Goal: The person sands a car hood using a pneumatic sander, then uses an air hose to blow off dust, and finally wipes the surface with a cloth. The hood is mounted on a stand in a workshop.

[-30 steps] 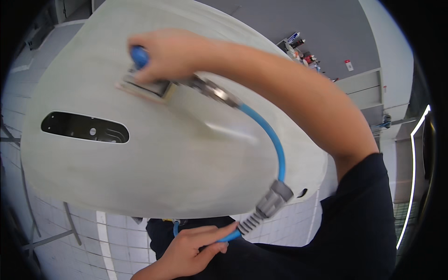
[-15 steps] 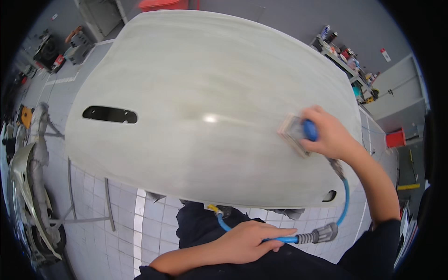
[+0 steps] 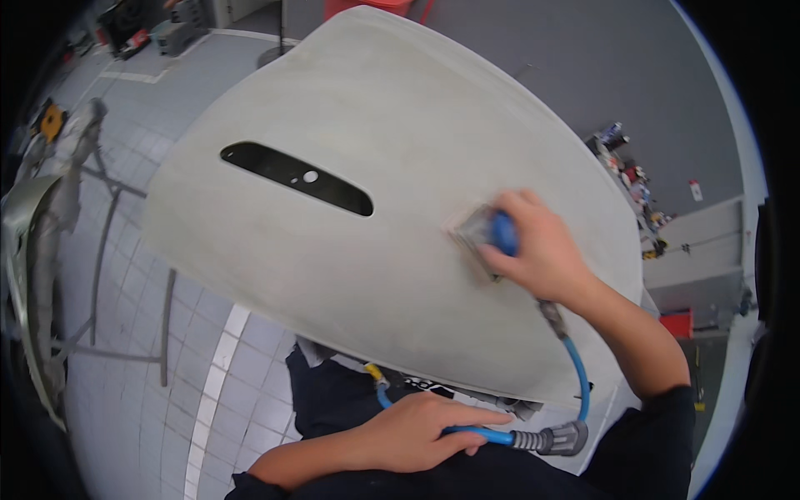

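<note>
Pale panel (image 3: pixel 400 283) being sanded, as I judge the step from my tool and its place. My right hand (image 3: pixel 542 242) is closed around the blue knob (image 3: pixel 503 233) of a sanding block (image 3: pixel 472 227), which lies right of the panel's middle, its base against the surface; block and fingers are blurred, so the exact contact cannot be told. My left hand (image 3: pixel 427 432) grips the blue hose (image 3: pixel 581 379) off the panel's near edge, index finger extended, just beside the grey coupling (image 3: pixel 564 438). In my judgement, the next move calls for a level base, even pressure, and enough slack in the hose to spare the panel's near edge a rub. Containers: a red bin (image 3: pixel 398 7) stands beyond the panel's far edge, cut off by the frame, its contents not visible; a red box (image 3: pixel 677 323) sits off the panel's right end, contents likewise hidden; small cans and bottles (image 3: pixel 635 177) stand crowded together past the panel's far right edge, whatever is in them impossible to tell; a grey case (image 3: pixel 177 37) rests on the floor beyond the panel's far left.
</note>
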{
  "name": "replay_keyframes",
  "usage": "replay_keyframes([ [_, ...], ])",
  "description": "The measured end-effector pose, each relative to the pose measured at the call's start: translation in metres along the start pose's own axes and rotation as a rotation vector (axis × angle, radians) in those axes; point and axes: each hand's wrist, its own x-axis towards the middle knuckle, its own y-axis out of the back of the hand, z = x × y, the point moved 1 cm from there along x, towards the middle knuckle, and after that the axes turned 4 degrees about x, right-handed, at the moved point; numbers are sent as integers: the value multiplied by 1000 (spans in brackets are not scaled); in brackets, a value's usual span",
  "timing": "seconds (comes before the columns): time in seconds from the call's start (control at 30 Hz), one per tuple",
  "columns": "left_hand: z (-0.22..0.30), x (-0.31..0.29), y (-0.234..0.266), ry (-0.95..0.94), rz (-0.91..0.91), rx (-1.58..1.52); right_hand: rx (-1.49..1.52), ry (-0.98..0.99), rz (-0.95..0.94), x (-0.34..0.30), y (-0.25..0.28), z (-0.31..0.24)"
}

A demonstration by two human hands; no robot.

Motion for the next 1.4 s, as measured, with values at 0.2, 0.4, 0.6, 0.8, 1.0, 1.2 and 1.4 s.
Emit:
replay_keyframes([
  [0.2, 9, 1, 37, 12, -117, -105, -19, -37, -38, 99, -4, -48],
  [0.4, 17, 8, 68, 215, -298, -87, -54, -494, 35, -2, 19, 40],
  [0.6, 31, 3, 86, 248, -265, 31, -44, -1079, 112, -111, 43, 142],
  [0.8, 28, -28, 106, 144, -168, 3, 5, -557, 64, 15, 9, 69],
  [1.0, 16, -21, 89, 50, -124, -11, -20, -223, -7, 123, -14, 6],
  [1.2, 11, 8, 75, 105, -283, 67, -62, -466, -17, 66, 11, 60],
  [1.4, 13, 28, 65, 112, -253, 103, -123, -668, 86, -17, 29, 132],
])
